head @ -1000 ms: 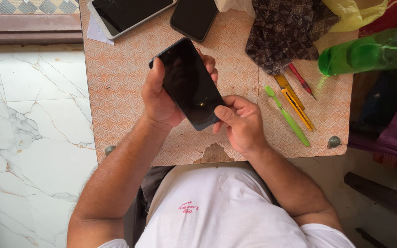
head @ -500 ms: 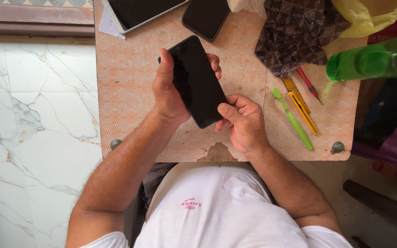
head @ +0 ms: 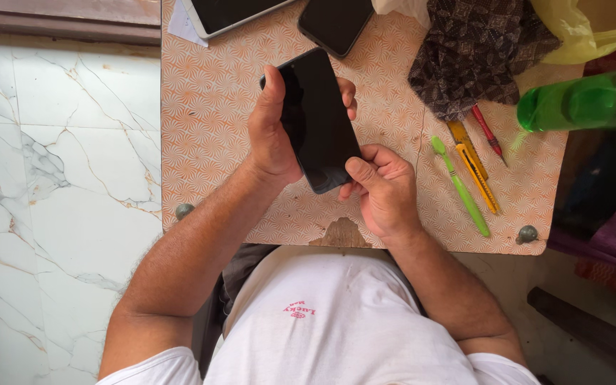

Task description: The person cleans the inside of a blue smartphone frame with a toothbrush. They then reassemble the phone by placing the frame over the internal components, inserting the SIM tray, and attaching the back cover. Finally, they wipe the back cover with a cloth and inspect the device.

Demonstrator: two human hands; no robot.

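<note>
Black phone (head: 316,121) gripped in left hand (head: 271,135) above patterned table (head: 208,107); right hand (head: 386,189) pinching its lower corner; green toothbrush (head: 460,187) lying nearby.

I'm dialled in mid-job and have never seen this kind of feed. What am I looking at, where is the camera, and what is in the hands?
There is no machine: these are a person's two bare hands, filmed by a camera on their head looking straight down. The left hand grips a black smartphone along its side, screen dark; the right hand pinches its lower corner. Beneath is a small orange-patterned table. On it lie a tablet, a second dark phone, a patterned cloth, a green toothbrush, a yellow utility knife, a red tool and a green bottle on its side.
</note>
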